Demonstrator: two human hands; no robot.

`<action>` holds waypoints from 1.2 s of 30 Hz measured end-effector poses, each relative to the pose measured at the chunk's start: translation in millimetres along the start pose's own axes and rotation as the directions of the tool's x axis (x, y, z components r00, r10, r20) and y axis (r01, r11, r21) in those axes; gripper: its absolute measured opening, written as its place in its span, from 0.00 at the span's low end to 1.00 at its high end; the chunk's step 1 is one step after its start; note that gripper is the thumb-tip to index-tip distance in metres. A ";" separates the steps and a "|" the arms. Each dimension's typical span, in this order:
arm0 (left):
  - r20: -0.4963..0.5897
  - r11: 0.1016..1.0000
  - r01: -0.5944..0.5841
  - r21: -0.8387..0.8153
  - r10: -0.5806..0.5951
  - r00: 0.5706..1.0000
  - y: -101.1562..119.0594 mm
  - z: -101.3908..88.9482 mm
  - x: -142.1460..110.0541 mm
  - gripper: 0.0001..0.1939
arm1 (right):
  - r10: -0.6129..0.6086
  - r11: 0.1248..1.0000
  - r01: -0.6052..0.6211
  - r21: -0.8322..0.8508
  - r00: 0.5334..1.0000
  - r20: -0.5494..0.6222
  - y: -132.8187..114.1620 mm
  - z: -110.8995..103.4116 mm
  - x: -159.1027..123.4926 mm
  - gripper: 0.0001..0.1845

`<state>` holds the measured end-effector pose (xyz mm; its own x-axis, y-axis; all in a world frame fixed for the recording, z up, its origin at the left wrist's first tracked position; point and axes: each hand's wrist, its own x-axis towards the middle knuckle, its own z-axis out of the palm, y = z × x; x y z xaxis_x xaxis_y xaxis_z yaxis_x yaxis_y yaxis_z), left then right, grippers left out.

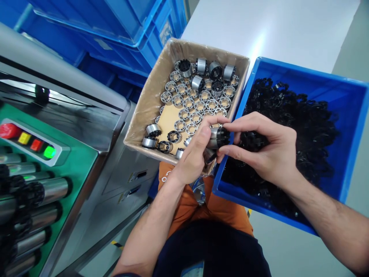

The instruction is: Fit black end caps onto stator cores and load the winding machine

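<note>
"White table (230, 23) at the top of my view, pale floor (288, 246) down the right. What have you got at the fingers?"

"One metal ring (213, 139), lying on its side in my left hand (194, 156), over the near right corner of the cardboard box. Those fingers are closed around it."

"And the right hand (272, 148)?"

"Finger and thumb are pinched on the black cap (223, 136) at the ring's right end. I also see a second ring (209, 154) just below the first, partly hidden by the left hand."

"What's around that?"

"Beyond the left fingertips, the cardboard box (147, 111), lined with clear plastic. Bare rings (200, 106) stand in rows inside, with several capped rings (201, 66) at the far side and more at the near left. Under the right hand is the blue bin (346, 111), with a heap of loose black parts (302, 134)."

"Further out?"

"Well left of the left fingers I get the machine's green panel (80, 154), with a lit green button (49, 152) beside red and yellow ones, and a bank of shiny cylinders (54, 190) below. Blue crates (123, 23) sit past the box, up and left of the fingers. Orange trousers (230, 211) show below both hands."
</note>
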<state>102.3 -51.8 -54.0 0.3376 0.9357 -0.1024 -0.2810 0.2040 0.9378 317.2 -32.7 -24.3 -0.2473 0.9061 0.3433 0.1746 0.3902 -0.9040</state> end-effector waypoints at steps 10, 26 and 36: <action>0.025 1.000 0.008 0.026 -0.009 1.000 -1.8 -5.5 -2.3 0.31 | 0.006 1.000 -0.006 -0.008 1.000 0.019 -1.5 -4.0 2.4 0.20; -0.380 0.407 0.209 0.889 0.400 0.834 35.4 -94.3 2.0 0.29 | 0.324 0.913 -0.292 0.284 0.943 -0.073 16.9 -14.7 13.5 0.17; 0.061 0.836 -0.108 0.538 0.089 0.994 27.9 20.6 -1.3 0.19 | 0.135 0.991 -0.133 0.024 0.983 -0.125 6.9 0.9 5.1 0.03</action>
<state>112.5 -53.3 -20.9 0.3652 0.9309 0.0023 0.2118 -0.0855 0.9736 316.3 -25.5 -29.0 -0.1006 0.9637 0.2473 0.1831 0.2623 -0.9475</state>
